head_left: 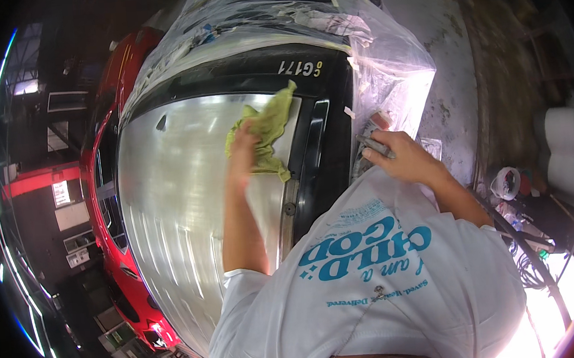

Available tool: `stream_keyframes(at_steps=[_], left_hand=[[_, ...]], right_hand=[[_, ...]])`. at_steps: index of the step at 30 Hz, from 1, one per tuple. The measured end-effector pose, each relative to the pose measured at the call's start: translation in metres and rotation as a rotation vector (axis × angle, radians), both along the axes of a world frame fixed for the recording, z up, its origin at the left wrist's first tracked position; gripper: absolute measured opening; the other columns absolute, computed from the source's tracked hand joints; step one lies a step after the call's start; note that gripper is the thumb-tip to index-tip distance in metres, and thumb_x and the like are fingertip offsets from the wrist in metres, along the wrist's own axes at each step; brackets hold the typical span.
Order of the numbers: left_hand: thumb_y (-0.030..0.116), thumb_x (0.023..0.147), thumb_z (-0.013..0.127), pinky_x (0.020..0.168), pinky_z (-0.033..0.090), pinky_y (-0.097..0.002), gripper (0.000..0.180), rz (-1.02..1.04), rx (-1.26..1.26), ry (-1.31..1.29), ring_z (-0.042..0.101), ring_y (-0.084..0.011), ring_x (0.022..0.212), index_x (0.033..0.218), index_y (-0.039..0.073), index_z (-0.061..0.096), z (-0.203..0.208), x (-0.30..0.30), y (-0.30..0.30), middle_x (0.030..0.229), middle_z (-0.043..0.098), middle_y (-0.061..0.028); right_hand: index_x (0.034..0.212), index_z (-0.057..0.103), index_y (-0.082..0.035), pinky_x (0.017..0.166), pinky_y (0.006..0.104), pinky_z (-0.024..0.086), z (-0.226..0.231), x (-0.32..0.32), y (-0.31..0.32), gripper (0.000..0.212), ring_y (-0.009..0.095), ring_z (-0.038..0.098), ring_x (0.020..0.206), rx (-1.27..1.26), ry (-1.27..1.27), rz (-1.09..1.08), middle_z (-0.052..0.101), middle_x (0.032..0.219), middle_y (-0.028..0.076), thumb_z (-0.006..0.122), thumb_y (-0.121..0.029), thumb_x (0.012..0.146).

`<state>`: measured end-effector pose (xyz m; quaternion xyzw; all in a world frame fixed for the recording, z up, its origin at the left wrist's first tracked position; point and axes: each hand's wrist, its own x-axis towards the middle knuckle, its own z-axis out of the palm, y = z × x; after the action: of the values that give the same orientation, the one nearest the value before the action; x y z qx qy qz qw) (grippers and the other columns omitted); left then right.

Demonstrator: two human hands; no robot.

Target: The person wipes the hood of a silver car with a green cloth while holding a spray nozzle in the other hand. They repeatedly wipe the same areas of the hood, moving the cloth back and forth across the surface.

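Note:
My left hand (243, 142) presses a yellow-green cloth (271, 121) onto a bare silver metal panel (173, 167), which looks like a vehicle's roof. The cloth is bunched under the fingers and spreads out toward the black border strip (314, 134) on the right. Closed around a short grey object (378, 147), my right hand (402, 157) is beside the panel's right edge, over the plastic sheeting. The fingers cover part of that object, and its kind cannot be made out. A reddish patch (381, 119) shows just beyond it.
Clear plastic sheeting (403, 84) covers the vehicle's far end and right side. A red car (115, 244) stands close on the left. Farther right are a white bucket (505, 183), large white containers (565, 153) and a dark bar with cables (539, 261).

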<state>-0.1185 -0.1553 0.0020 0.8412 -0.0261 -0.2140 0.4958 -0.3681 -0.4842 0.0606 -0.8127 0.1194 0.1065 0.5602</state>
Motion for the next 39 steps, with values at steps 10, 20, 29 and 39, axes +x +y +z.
stream_keyframes(at_steps=[10,20,29,39], left_hand=[[0.048,0.100,0.066,0.121,0.024,-0.0664,0.064,-0.369,0.565,-0.680,0.031,-0.0501,0.153,0.156,0.020,0.051,0.026,-0.124,-0.095,0.165,0.041,-0.0208],[0.041,0.107,0.051,0.121,0.016,-0.0760,0.057,-0.419,0.700,-0.784,0.026,-0.0535,0.155,0.156,0.013,0.049,-0.051,-0.038,-0.159,0.167,0.036,-0.0278],[0.027,0.100,0.053,0.127,0.008,-0.0704,0.058,-0.251,1.010,-0.591,0.019,-0.0430,0.162,0.155,0.013,0.051,-0.024,0.015,-0.018,0.171,0.034,-0.0172],[0.041,0.102,0.045,0.129,0.025,-0.0495,0.066,-0.111,0.978,-0.528,0.029,-0.0427,0.158,0.164,0.017,0.042,-0.043,0.234,0.089,0.170,0.037,-0.0163]], right_hand=[[0.088,0.064,0.005,0.075,0.0505,0.048,0.003,0.036,0.021,0.042,0.046,0.063,0.079,-0.089,0.029,-0.037,0.065,0.082,0.026,0.066,-0.034,0.102],[0.083,0.058,0.003,0.071,0.0524,0.045,-0.002,0.087,0.031,0.040,0.046,0.060,0.074,-0.115,-0.137,0.058,0.061,0.077,0.026,0.067,-0.031,0.102],[0.098,0.067,0.005,0.074,0.0484,0.048,-0.005,0.098,0.009,0.042,0.041,0.063,0.078,-0.120,-0.023,-0.057,0.066,0.082,0.026,0.063,-0.036,0.105],[0.093,0.065,0.004,0.074,0.0507,0.048,0.005,0.155,0.031,0.044,0.044,0.062,0.075,-0.067,0.087,0.038,0.064,0.079,0.026,0.063,-0.038,0.105]])
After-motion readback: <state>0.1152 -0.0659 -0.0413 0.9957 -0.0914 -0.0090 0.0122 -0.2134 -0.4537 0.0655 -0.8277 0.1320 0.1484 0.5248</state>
